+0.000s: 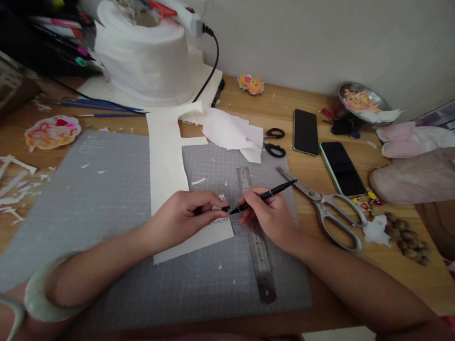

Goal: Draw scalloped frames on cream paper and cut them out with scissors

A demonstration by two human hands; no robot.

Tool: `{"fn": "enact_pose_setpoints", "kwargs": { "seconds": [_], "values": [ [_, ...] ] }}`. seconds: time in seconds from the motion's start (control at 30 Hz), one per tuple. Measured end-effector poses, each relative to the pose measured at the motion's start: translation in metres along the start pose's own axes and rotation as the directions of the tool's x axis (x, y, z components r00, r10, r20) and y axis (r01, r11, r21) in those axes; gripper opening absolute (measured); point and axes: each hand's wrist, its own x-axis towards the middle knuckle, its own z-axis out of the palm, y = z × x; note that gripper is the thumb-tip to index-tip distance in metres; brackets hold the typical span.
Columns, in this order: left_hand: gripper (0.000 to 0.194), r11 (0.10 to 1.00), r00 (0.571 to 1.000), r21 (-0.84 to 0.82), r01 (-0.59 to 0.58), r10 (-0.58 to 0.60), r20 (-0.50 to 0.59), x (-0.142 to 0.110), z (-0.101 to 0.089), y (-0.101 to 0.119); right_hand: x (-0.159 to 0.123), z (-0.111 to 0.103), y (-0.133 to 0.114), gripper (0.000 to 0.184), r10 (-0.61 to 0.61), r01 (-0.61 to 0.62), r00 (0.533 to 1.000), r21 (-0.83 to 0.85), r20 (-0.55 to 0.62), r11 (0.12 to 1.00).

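Wooden counter [280, 102] carried a grey cutting mat [117, 189]; left hand [186, 213] pinched a small black cap-like piece [225, 208] above the white paper [165, 166]; right hand [272, 215] gripped a black pen [282, 188], tip just beside that piece; steel ruler [261, 258] ran beneath the right hand; big scissors [318, 199] lay near its right side.
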Motion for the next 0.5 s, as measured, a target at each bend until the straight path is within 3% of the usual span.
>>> {"fn": "enact_pose_setpoints", "kwargs": {
  "seconds": [0.5],
  "values": [
    [0.021, 0.998, 1.000, -0.047, -0.030, 0.030, 0.005, 0.0010, 0.0004, 0.0015, -0.0005, -0.0022, 0.0060, 0.025, -0.080, 0.087, 0.995, -0.115, 0.065, 0.990]
  ]
}}
